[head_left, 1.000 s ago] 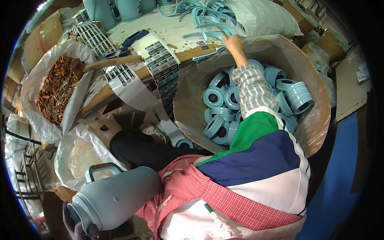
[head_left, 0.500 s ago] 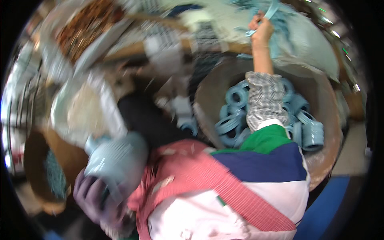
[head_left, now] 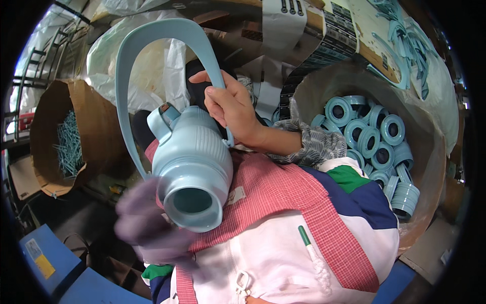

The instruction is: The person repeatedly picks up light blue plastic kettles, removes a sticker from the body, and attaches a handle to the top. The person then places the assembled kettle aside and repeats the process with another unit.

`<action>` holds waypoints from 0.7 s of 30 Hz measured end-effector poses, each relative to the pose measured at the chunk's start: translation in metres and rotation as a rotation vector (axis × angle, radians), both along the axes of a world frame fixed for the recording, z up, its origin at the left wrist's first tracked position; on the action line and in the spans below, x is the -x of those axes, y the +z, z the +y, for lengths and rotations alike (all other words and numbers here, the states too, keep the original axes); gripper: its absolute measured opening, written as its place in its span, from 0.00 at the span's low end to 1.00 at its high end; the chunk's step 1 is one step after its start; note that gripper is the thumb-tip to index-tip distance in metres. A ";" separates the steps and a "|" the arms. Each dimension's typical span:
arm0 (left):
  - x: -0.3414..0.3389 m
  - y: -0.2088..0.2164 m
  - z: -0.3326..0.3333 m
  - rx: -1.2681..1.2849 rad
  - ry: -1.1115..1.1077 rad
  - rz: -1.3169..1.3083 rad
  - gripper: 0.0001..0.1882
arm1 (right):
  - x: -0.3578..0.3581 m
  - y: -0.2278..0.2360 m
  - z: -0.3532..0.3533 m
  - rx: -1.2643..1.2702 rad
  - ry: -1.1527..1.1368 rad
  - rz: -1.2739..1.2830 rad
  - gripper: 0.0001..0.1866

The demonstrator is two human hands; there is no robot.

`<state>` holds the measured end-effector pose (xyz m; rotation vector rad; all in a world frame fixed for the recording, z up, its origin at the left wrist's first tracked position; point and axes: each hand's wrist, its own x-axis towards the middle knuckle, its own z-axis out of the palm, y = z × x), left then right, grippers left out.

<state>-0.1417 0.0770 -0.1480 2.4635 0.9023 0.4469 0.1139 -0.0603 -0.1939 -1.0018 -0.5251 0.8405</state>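
Note:
A light-blue plastic thermos jug body [head_left: 195, 147] lies tilted in front of my chest, its round open mouth toward me. Around its far side arches a smooth light-blue handle [head_left: 161, 25], with both ends beside the jug. My bare right hand [head_left: 230, 104] grips the right leg of that handle between thumb and fingers. Below the jug's left side is my left hand [head_left: 147, 218] in a purple glove. Motion smears its fingers, so its hold on the jug cannot be made out.
At right stands a large lined container [head_left: 428, 202] with several light-blue rings. More handles [head_left: 402, 35] hang over the table at the upper right. A cardboard drum [head_left: 96, 121] of thin blue pieces stands at left, near a white plastic bag [head_left: 109, 63] and a blue box [head_left: 50, 258].
My right hand has come from the handle pile at the far right to the jug, bringing a handle. The jug has moved right, in front of my chest, with its mouth now toward me.

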 end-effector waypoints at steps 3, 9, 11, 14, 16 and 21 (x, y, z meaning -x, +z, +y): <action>-0.046 0.005 -0.030 0.449 0.214 -0.557 0.14 | 0.018 -0.006 0.009 0.041 0.129 -0.042 0.16; -0.057 -0.025 -0.019 1.331 0.074 -0.817 0.14 | 0.012 -0.006 0.008 0.101 0.263 -0.029 0.17; -0.051 -0.040 -0.028 1.410 0.100 -0.945 0.10 | 0.010 -0.012 0.007 0.079 0.351 -0.016 0.17; -0.049 -0.053 -0.035 1.255 0.095 -0.983 0.10 | 0.014 -0.009 0.011 0.082 0.356 -0.045 0.15; -0.049 -0.053 -0.033 1.280 0.102 -0.938 0.10 | 0.015 -0.008 0.011 0.106 0.344 -0.039 0.14; -0.064 -0.045 -0.052 0.886 0.061 -0.942 0.16 | 0.024 0.002 0.004 0.164 0.190 -0.131 0.15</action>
